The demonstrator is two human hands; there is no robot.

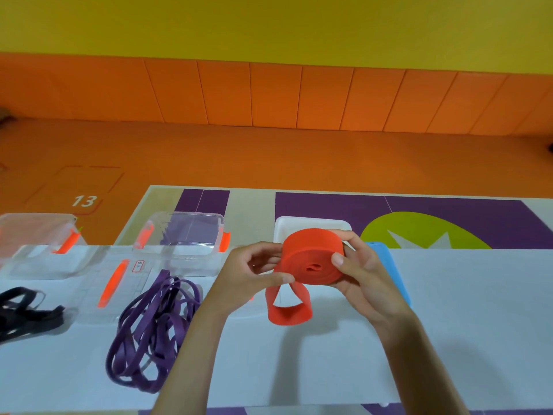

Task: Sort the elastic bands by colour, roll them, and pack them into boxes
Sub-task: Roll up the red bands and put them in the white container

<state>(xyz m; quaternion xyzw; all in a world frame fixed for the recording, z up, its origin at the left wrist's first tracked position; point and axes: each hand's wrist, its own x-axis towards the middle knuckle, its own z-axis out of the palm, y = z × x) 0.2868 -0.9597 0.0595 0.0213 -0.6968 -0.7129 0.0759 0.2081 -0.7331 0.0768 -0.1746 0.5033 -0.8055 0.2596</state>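
**Both hands on the wide red elastic band**

The band is held up above the white worktop, mostly wound into a thick coil, with a loose loop hanging beneath. The left hand pinches the coil's near edge. The right hand has its grip curled round the coil's other side. Tangled purple elastic bands lie to the left, in front of a clear plastic box.
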